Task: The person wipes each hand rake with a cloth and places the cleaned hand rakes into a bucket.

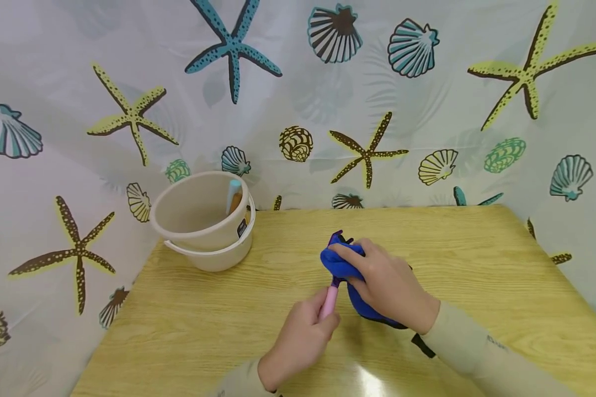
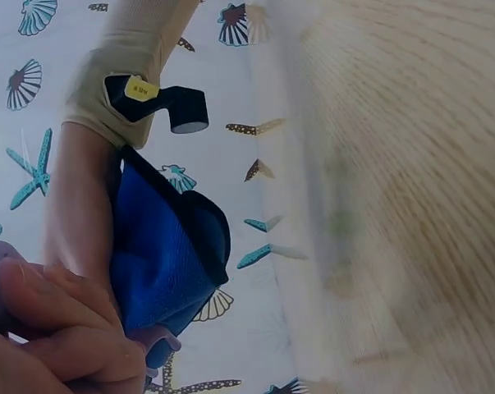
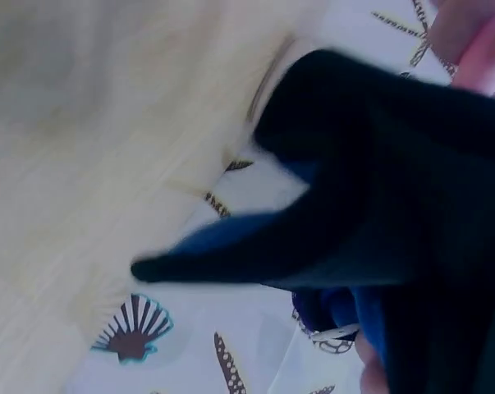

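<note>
My left hand (image 1: pixel 303 336) grips the pink handle (image 1: pixel 329 302) of a slim tool, which slants up over the table. Above the handle the tool turns dark purple (image 1: pixel 335 281). A blue cloth (image 1: pixel 341 263) with a dark edge is wrapped around its upper part. My right hand (image 1: pixel 389 284) pinches this cloth against the tool, and the rest of it hangs below the palm. Only a narrow purple tip (image 1: pixel 335 237) sticks out past the cloth; the covered part hides what kind of tool it is. In the right wrist view the cloth's dark underside (image 3: pixel 378 189) fills much of the picture.
On the table's (image 1: pixel 203 325) back left stands a beige bucket (image 1: pixel 213 242) with a white handle. A light-blue object (image 1: pixel 233 193) and a brown one (image 1: pixel 235 203) lean inside it. Behind the table hangs a curtain (image 1: pixel 288 82) printed with starfish and shells.
</note>
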The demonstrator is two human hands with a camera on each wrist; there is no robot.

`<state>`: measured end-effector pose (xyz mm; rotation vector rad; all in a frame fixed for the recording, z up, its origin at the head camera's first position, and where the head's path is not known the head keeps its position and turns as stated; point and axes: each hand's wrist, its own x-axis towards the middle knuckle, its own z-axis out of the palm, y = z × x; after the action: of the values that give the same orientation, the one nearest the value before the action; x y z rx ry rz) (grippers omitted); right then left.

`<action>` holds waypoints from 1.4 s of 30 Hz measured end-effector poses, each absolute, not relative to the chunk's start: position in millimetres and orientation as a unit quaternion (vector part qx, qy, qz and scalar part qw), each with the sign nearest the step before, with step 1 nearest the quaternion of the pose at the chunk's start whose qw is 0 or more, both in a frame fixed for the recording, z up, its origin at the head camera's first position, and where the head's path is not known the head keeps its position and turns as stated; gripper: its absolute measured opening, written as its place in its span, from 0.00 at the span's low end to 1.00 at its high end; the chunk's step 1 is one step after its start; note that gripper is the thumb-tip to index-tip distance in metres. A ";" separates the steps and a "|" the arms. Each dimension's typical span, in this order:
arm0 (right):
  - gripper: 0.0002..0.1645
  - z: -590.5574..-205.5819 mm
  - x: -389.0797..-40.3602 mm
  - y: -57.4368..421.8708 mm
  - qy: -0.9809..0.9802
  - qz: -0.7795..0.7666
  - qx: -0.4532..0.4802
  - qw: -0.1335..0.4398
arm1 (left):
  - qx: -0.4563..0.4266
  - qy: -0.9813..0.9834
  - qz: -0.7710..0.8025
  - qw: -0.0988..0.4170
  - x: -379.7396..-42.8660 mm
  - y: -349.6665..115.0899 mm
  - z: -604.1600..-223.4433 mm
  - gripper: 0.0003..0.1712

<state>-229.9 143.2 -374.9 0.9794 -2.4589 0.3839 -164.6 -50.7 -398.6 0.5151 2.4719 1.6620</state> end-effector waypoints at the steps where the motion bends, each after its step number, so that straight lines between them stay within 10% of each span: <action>1: 0.35 -374.8 -232.5 143.0 -0.896 0.133 0.350 0.241 | 0.173 0.820 0.542 0.059 -163.8 -50.6 -399.0 0.16; 13: 0.28 -367.1 -238.0 132.4 -0.896 0.074 0.276 0.340 | 0.173 0.837 0.514 0.065 -162.6 -48.0 -401.3 0.22; 20: 0.25 -360.3 -233.1 136.0 -0.899 0.058 0.253 0.352 | 0.191 0.825 0.528 0.060 -161.9 -47.8 -398.3 0.10; 33: 0.23 -352.0 -223.3 136.4 -0.921 0.111 0.352 0.124 | 0.162 0.827 0.534 0.071 -164.8 -53.5 -400.1 0.07; 42: 0.23 -353.7 -219.4 155.6 -0.931 0.117 0.338 0.070 | 0.102 0.787 0.599 0.110 -173.9 -61.1 -400.4 0.16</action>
<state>-219.4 155.6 -353.7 1.0163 -2.8025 0.3510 -173.9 -61.1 -400.4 0.2994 2.3110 1.7600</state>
